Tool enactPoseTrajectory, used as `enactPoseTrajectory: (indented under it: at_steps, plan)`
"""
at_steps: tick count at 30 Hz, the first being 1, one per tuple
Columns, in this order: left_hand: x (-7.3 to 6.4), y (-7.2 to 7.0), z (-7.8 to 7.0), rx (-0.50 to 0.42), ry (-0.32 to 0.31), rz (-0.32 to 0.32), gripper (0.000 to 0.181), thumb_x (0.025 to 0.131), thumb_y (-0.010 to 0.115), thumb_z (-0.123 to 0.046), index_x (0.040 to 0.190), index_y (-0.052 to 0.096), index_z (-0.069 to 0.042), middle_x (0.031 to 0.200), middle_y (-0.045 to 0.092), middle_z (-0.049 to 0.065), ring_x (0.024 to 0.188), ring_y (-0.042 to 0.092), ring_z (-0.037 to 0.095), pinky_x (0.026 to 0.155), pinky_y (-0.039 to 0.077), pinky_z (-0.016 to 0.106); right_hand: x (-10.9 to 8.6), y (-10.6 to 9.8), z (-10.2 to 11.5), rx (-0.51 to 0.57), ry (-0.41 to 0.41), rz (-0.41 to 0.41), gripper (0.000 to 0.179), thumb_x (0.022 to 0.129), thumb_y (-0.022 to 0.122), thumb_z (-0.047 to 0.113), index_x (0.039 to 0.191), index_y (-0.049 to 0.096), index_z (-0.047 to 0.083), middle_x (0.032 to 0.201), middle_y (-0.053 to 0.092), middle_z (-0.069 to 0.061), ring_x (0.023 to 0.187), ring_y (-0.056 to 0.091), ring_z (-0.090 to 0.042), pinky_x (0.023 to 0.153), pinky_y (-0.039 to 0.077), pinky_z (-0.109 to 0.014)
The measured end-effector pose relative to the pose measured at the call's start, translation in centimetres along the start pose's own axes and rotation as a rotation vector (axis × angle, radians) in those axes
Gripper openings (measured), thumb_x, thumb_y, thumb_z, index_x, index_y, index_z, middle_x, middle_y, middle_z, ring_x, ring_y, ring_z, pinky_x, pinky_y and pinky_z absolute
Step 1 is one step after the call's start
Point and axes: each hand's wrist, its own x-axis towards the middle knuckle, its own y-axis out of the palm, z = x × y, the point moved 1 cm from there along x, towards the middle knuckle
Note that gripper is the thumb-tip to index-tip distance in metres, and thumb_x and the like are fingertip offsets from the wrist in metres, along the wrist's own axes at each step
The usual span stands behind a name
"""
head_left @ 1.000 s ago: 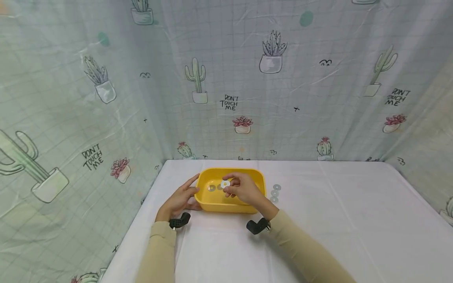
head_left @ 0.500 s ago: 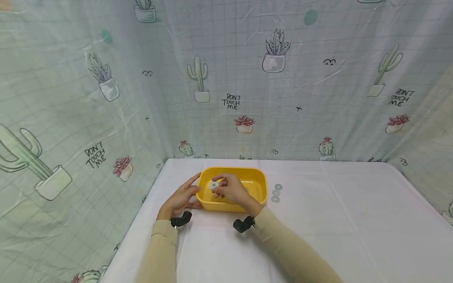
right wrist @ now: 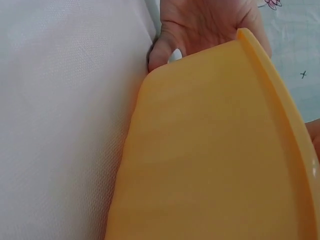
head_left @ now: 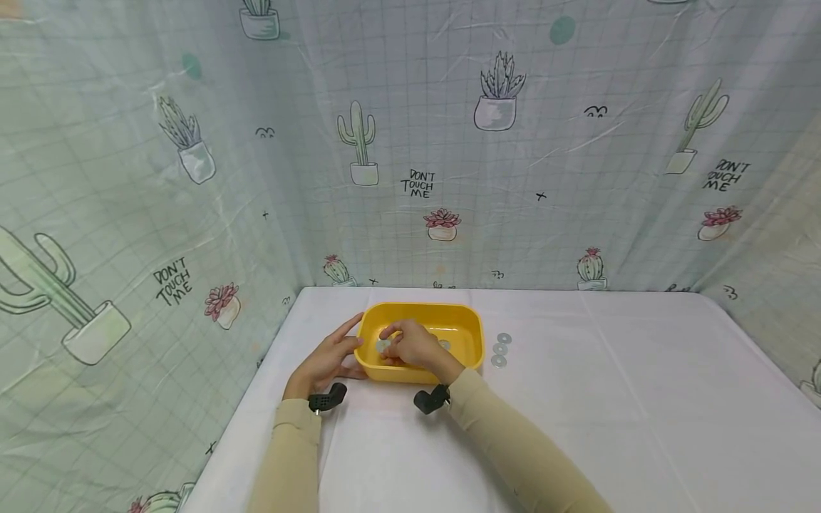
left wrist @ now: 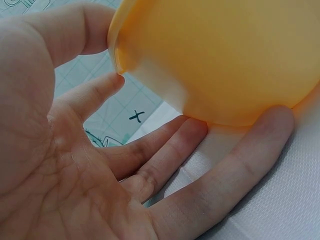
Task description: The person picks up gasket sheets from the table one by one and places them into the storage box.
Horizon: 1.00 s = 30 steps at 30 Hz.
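A yellow plastic box (head_left: 417,376) lies on the white table, open side up. My left hand (head_left: 326,363) holds its left end; in the left wrist view the fingers (left wrist: 170,155) touch its wall and lower edge. My right hand (head_left: 413,345) is inside the box at the left, index finger and thumb apart. Close to those fingertips a flat grey washer (head_left: 383,345) shows on the floor of the box. Another washer (head_left: 445,345) lies farther right in it, partly behind the hand. In the right wrist view the box wall (right wrist: 200,150) hides my right fingers.
Three washers (head_left: 500,349) lie in a short row on the table just right of the box. A white cloth (head_left: 609,399) covers the table. Behind and to the left hangs a curtain (head_left: 410,142) with cactus prints.
My right hand has moved left inside the box and down with a washer, and its fingertips now part beside it. My left hand stays at the box's left end.
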Motion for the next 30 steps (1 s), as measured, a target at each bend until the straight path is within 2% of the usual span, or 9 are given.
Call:
enactPoseTrajectory:
  at_steps: [5,10,15,20,22,25,30]
  plan:
    - [0.0,0.0,0.0,0.006,0.000,-0.001,0.061,0.105,0.053,-0.025,0.159,0.031,-0.043,0.151,0.047,0.024,0.124,0.061,0.036,0.085,0.063,0.056,0.4,0.2,-0.2,-0.091,0.037,-0.024,0.019,0.089,0.076,0.010,0.108,0.075,0.013,0.076,0.074,-0.004,0.065,0.062,-0.018,0.071,0.044,-0.029]
    - [0.0,0.0,0.0,0.012,-0.003,-0.003,0.062,0.104,0.053,-0.026,0.159,0.031,-0.044,0.153,0.045,0.024,0.124,0.062,0.036,0.085,0.063,0.055,0.7,0.2,-0.6,-0.125,0.068,-0.049,0.018,0.085,0.080,0.013,0.103,0.077,0.014,0.083,0.072,-0.002,0.073,0.059,-0.022,0.073,0.043,-0.031]
    - [0.1,-0.1,0.0,0.014,-0.004,0.000,0.062,0.104,0.053,-0.026,0.159,0.030,-0.044,0.154,0.044,0.023,0.125,0.061,0.036,0.085,0.063,0.055,1.0,0.2,-1.0,-0.126,0.091,-0.075,0.013,0.085,0.080,0.010,0.098,0.076,0.012,0.088,0.070,-0.003,0.081,0.059,-0.022,0.073,0.049,-0.028]
    - [0.2,-0.1,0.0,0.008,-0.001,0.003,0.063,0.104,0.053,-0.024,0.159,0.030,-0.043,0.152,0.046,0.024,0.124,0.062,0.036,0.085,0.063,0.055,1.0,0.2,-1.1,-0.082,0.107,-0.077,0.012,0.087,0.076,0.005,0.099,0.075,0.008,0.080,0.072,-0.005,0.073,0.062,-0.020,0.065,0.054,-0.022]
    - [0.2,-0.1,0.0,0.002,-0.001,0.000,0.062,0.104,0.053,-0.024,0.159,0.031,-0.043,0.152,0.047,0.023,0.123,0.062,0.035,0.085,0.063,0.055,1.0,0.2,-1.0,-0.052,0.084,-0.075,0.012,0.088,0.074,0.003,0.100,0.074,0.006,0.077,0.074,-0.007,0.068,0.063,-0.019,0.062,0.054,-0.022]
    - [0.2,-0.1,0.1,0.003,0.001,0.001,0.063,0.104,0.053,-0.024,0.159,0.030,-0.043,0.152,0.046,0.023,0.123,0.062,0.035,0.084,0.063,0.055,0.8,0.0,-0.8,0.005,0.002,-0.083,0.012,0.092,0.070,0.003,0.103,0.071,0.003,0.082,0.075,-0.012,0.065,0.065,-0.020,0.061,0.056,-0.022]
    - [0.2,-0.1,0.2,-0.008,-0.004,0.002,0.062,0.104,0.052,-0.024,0.159,0.031,-0.043,0.152,0.047,0.023,0.122,0.062,0.035,0.084,0.063,0.055,0.1,-1.2,-0.4,0.047,-0.140,-0.101,0.014,0.099,0.064,0.008,0.111,0.067,0.001,0.097,0.075,-0.018,0.077,0.070,-0.031,0.070,0.061,-0.031]
